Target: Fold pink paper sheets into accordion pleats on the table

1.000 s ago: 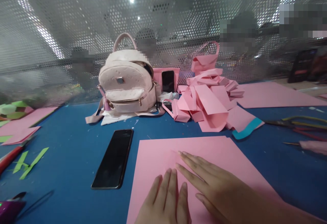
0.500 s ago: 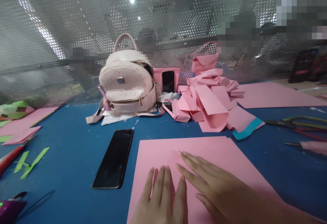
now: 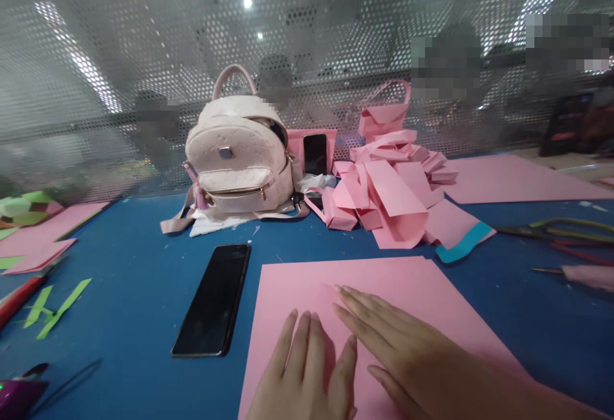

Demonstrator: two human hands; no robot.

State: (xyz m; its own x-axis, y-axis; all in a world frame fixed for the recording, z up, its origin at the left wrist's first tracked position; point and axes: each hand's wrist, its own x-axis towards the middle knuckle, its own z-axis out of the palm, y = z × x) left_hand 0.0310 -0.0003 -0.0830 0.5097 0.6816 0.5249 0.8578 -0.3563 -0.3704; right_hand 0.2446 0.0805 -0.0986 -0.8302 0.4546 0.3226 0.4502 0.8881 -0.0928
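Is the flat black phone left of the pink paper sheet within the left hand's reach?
Probably yes: the left hand rests open on the pink paper sheet; the flat black phone lies beside it on the blue table, nothing between.

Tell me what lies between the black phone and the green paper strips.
Head view: only bare blue table between the black phone and green paper strips.

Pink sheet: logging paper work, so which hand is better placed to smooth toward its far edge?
Right, probably: the right hand lies flat, farther up the pink sheet; the left hand rests nearer its near edge.
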